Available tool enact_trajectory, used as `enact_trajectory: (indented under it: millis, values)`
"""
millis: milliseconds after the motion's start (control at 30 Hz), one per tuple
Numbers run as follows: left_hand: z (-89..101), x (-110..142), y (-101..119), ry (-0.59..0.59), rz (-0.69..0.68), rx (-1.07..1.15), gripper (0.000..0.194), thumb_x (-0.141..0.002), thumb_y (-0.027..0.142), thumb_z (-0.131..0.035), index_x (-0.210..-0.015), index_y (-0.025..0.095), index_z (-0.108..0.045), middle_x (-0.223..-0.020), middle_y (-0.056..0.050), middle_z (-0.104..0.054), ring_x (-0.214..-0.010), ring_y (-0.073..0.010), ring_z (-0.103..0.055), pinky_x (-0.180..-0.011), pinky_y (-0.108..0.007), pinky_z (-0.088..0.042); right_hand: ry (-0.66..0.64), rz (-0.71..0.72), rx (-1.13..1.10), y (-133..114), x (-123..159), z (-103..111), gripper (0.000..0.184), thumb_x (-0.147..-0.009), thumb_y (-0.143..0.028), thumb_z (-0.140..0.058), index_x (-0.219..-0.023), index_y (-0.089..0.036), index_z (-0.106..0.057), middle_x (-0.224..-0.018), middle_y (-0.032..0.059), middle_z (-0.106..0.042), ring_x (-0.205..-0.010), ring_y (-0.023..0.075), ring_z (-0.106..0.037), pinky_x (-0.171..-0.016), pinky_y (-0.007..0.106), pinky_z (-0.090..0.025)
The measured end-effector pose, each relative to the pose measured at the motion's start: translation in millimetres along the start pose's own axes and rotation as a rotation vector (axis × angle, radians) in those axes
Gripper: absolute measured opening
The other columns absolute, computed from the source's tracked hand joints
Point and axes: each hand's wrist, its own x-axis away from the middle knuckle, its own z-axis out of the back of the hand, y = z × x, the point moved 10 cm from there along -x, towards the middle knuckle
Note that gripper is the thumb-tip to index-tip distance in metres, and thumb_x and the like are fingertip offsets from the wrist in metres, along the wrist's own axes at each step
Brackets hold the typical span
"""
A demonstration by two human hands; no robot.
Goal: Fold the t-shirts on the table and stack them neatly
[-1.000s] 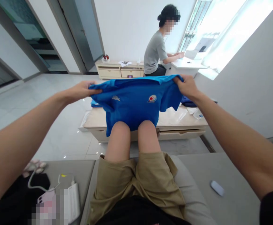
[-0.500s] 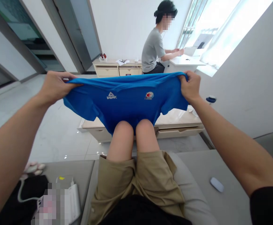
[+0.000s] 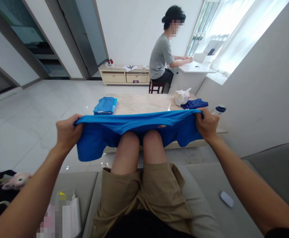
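Both hands are closed on a bright blue T-shirt [image 3: 134, 127] and holding it wide apart. The left hand [image 3: 68, 134] is gripping one end of its top edge and the right hand [image 3: 207, 125] is gripping the other, so the fabric is pulling taut between them. The shirt is hanging across the person's two bare knees [image 3: 137, 145], just above khaki shorts [image 3: 139, 195], with a small red-star badge [image 3: 161, 126] showing on it.

Beyond the shirt stands a low table with a pale marble-look tabletop [image 3: 144, 103]. Two garments are lying on it: a folded blue one [image 3: 105, 105] near the left edge and a crumpled navy one [image 3: 194, 104] near the right edge. A white plastic bag [image 3: 182, 97] is sitting just beside the navy garment, and a bottle with a blue cap [image 3: 220, 109] is standing by the right corner, close to the right hand.

The person is sitting on a grey sofa [image 3: 236, 172]. On its seat, a white power bank [image 3: 75, 211] is lying left of the shorts, and what looks like a pale blue computer mouse [image 3: 227, 199] is lying to the right. Farther off, a co-worker in a grey T-shirt [image 3: 160, 56] is sitting on a wooden stool [image 3: 156, 86] and working at a white desk [image 3: 194, 68].
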Motion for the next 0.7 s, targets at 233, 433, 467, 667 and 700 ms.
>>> enact_trajectory:
  millis: [233,433,467,667,700]
  values:
    - [-29.6,-19.3,-23.2,-0.052,-0.139,-0.158,0.039,-0.097,0.043,-0.047,-0.099,0.024,-0.081,-0.066,0.0,-0.072,-0.053,-0.017,-0.057,-0.06,-0.026,-0.042,0.068,0.069,0.095,8.5,1.6,-18.7,0.051,-0.113,-0.052,-0.045,-0.089,-0.02,-0.077,-0.058,0.0049,-0.064,-0.05,0.0183,-0.052,-0.056,0.032,-0.026]
    - [-83.4,-8.1,-41.0,-0.054,-0.168,-0.132,0.035,-0.105,0.037,-0.045,-0.102,0.024,-0.077,-0.071,0.0,-0.076,-0.05,-0.017,-0.06,-0.057,-0.026,-0.04,-0.009,0.102,0.081,25.2,36.5,-75.3,0.043,-0.112,-0.042,-0.049,-0.086,-0.02,-0.075,-0.056,0.0032,-0.061,-0.049,0.0168,-0.051,-0.056,0.032,-0.027]
    - [-93.3,-6.7,-45.6,-0.06,-0.169,-0.133,0.035,-0.106,0.039,-0.046,-0.099,0.024,-0.077,-0.069,0.0,-0.075,-0.048,-0.0173,-0.059,-0.055,-0.027,-0.039,-0.015,0.107,0.082,32.0,39.3,-85.6,0.041,-0.112,-0.041,-0.05,-0.086,-0.02,-0.075,-0.055,0.0028,-0.06,-0.049,0.0166,-0.051,-0.056,0.032,-0.027]
    - [-190.6,-52.4,-82.9,-0.258,-0.073,-0.16,0.04,-0.103,0.053,-0.047,-0.084,0.031,-0.074,-0.063,-0.002,-0.07,-0.056,-0.0249,-0.065,-0.06,-0.031,-0.039,-0.102,0.033,0.112,91.1,-4.8,-185.6,0.05,-0.112,-0.054,-0.045,-0.083,-0.024,-0.071,-0.056,0.0042,-0.059,-0.051,0.0201,-0.05,-0.057,0.034,-0.024]
    - [-215.6,-65.4,-89.9,-0.316,-0.041,-0.152,0.039,-0.103,0.052,-0.047,-0.086,0.03,-0.075,-0.067,-0.003,-0.072,-0.06,-0.0263,-0.067,-0.062,-0.031,-0.041,-0.15,0.009,0.11,97.9,-16.6,-212.3,0.053,-0.113,-0.058,-0.042,-0.083,-0.025,-0.071,-0.059,0.0062,-0.062,-0.054,0.0214,-0.051,-0.058,0.034,-0.025]
